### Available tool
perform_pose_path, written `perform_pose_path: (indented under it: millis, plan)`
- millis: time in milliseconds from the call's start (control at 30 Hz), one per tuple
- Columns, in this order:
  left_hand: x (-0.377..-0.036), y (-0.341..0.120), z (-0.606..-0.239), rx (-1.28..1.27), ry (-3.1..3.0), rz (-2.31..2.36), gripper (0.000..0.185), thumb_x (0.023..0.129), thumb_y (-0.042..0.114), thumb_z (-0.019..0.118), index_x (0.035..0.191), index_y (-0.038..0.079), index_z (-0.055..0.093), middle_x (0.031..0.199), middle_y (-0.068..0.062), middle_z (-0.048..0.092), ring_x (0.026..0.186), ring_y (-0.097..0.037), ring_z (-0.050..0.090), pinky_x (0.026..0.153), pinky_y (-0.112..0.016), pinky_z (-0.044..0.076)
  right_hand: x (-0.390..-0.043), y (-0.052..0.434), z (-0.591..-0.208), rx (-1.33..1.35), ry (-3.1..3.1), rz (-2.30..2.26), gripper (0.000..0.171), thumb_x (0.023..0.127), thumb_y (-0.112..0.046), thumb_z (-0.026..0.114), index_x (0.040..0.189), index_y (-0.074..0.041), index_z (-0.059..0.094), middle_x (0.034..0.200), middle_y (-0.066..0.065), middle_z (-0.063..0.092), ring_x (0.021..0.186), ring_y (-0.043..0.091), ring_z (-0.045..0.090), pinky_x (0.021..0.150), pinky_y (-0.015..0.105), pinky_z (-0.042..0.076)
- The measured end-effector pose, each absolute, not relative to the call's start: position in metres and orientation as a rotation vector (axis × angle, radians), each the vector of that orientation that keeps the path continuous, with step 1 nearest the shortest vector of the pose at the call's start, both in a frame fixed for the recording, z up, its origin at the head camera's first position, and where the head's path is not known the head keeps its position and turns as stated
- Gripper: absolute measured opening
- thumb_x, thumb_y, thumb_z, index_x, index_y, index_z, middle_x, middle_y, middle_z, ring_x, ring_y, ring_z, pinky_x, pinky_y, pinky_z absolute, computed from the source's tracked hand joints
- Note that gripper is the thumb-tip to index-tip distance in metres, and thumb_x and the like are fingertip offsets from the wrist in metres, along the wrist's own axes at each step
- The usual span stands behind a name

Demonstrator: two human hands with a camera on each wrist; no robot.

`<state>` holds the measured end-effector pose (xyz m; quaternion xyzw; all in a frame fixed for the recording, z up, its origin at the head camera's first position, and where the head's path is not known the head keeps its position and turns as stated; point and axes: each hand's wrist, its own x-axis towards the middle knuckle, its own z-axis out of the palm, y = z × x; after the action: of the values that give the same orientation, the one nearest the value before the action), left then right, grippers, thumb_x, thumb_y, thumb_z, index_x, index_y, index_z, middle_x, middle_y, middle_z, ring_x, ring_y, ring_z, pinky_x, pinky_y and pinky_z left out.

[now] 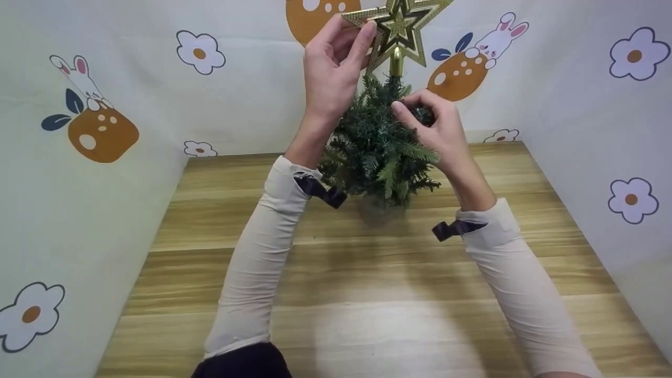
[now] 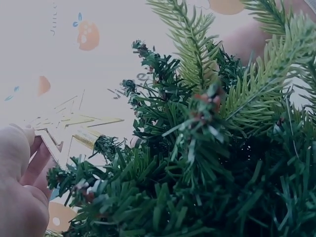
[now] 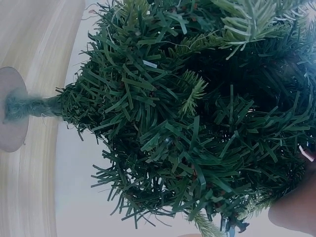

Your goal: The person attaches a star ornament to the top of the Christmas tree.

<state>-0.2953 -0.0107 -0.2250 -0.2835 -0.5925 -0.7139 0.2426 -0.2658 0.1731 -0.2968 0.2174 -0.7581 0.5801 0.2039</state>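
Note:
A small artificial Christmas tree (image 1: 375,142) stands upright on the wooden table, its round base (image 3: 15,133) showing in the right wrist view. On its tip sits a gold star topper (image 1: 397,26) with a short tubular socket (image 1: 397,62) over the top twig. My left hand (image 1: 336,68) pinches the star's left point between thumb and fingers. Lower down, my right hand (image 1: 438,121) pinches the tree just under the topper with thumb and forefinger. In the left wrist view green branches (image 2: 197,148) cover much of the scene, with the left hand at the left edge.
The wood-grain table (image 1: 367,283) spreads out in front of the tree. White cloth walls (image 1: 252,100) printed with flowers, oranges and rabbits close in the back and both sides. A black strap mount (image 1: 320,190) sits on the left wrist, another (image 1: 457,229) on the right.

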Motion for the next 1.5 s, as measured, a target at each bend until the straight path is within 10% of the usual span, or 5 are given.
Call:
perform_pose_path:
  millis: [1500]
  plan:
    - [-0.296,-0.023,-0.238,-0.85,-1.799,-1.95,0.012,0.098,0.01,0.064,0.107,0.002,0.068,0.101,-0.012,0.078,0.096,-0.02,0.074,0.081,-0.038,0.063,-0.266,0.172,-0.3,0.628,-2.065,1.605,0.019,0.094,-0.018,0.071,0.097,0.001,0.072,0.088,0.006,0.068,0.075,0.013,0.056,0.066,0.022,0.046]
